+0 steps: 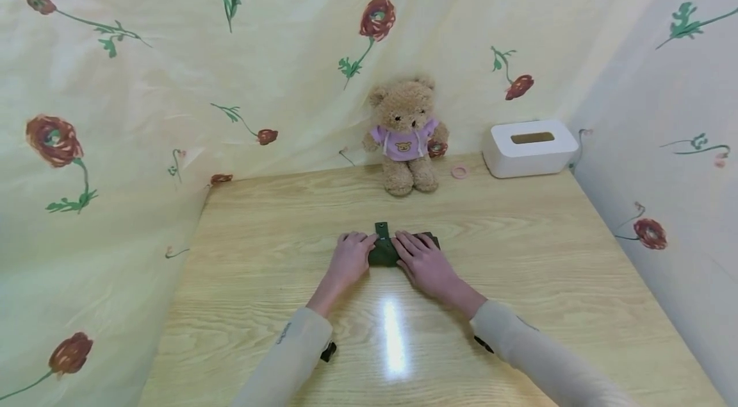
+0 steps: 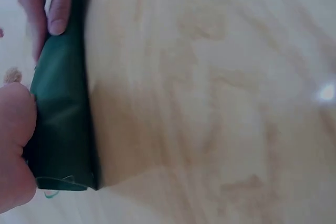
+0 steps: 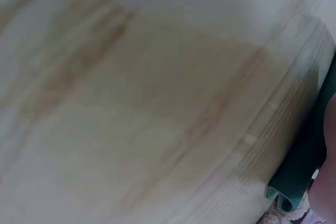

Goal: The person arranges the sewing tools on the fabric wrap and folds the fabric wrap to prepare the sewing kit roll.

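Observation:
A dark green folded bundle [image 1: 383, 254] of smooth material lies on the table, longer than it is wide. From its far edge a short strap [image 1: 381, 228] with a snap sticks out away from me. My left hand [image 1: 353, 256] holds the bundle's left end, its thumb near the strap. Over the right part, my right hand [image 1: 423, 259] grips it with the fingers across the top. The left wrist view shows the bundle's near side [image 2: 63, 108] between both hands. A loosely rolled end [image 3: 289, 195] appears in the right wrist view.
Behind the bundle a teddy bear [image 1: 405, 131] in a purple hoodie sits against the flowered cloth [image 1: 300, 61]. Beside it lie a small pink ring [image 1: 459, 172] and a white tissue box [image 1: 530, 160]. The wooden table [image 1: 248, 304] reaches the cloth on three sides.

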A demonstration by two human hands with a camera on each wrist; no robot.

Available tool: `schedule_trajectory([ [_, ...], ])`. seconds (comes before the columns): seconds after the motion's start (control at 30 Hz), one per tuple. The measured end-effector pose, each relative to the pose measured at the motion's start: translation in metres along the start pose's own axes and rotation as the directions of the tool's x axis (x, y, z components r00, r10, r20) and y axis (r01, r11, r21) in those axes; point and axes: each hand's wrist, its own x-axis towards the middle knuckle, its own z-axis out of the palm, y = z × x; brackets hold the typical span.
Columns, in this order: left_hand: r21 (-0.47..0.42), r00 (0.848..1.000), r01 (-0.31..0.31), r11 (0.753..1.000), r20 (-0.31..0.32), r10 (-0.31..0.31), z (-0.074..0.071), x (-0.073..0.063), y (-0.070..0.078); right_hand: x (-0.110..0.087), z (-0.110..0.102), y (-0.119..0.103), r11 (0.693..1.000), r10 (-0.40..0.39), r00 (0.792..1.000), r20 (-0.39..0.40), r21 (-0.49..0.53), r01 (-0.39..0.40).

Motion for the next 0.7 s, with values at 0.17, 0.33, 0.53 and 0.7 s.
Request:
schedule_trajectory([
  [0.17, 0.123, 0.995, 0.015, 0.992, 0.094, -0.027, 0.011, -0.015, 0.003, 0.003, 0.003, 0.000, 0.999, 0.031, 0.993, 0.111, 0.034, -0.035],
  [0.33, 0.114, 0.991, 0.019, 0.993, 0.130, -0.034, 0.022, -0.032, 0.007, 0.004, 0.002, 0.002, 0.997, 0.053, 0.981, 0.185, 0.054, -0.064],
  [0.53, 0.093, 0.989, 0.072, 0.993, 0.122, -0.083, 0.030, -0.040, 0.014, 0.007, -0.002, 0.005, 0.987, 0.067, 0.970, 0.232, 0.124, -0.098],
  [0.7, 0.040, 0.988, 0.095, 0.995, 0.116, -0.099, 0.034, -0.043, 0.019, 0.000, -0.001, 0.015, 0.979, 0.092, 0.966, 0.243, 0.153, -0.132],
])
